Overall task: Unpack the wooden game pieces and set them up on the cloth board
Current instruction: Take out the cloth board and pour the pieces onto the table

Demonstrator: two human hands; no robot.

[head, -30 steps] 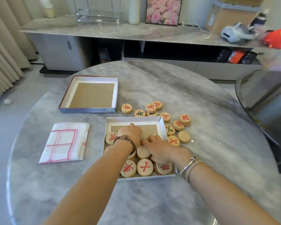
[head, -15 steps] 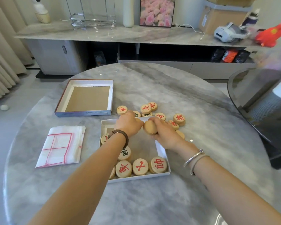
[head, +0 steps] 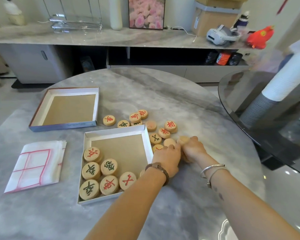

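An open white box (head: 114, 132) on the marble table holds several round wooden pieces (head: 109, 167) with red or green characters, all in its near-left half. More wooden pieces (head: 164, 133) lie loose on the table just beyond and right of the box. Both hands are close together past the box's right wall. My left hand (head: 168, 157) curls over pieces there, its fingertips at a plain-faced one (head: 169, 142). My right hand (head: 193, 150) grips a small stack of pieces (head: 183, 139) low over the table. The folded white cloth board (head: 35, 164) with red lines lies left of the box.
The box lid (head: 64, 108) lies upturned at the back left of the table. A dark glass table (head: 249, 108) with a tall stack of cups (head: 274, 90) stands close on the right. A long sideboard (head: 128, 38) runs behind.
Both hands have lifted out of the box with pieces and moved right, down to the table beside the loose pieces. The box's far and right parts now lie bare.
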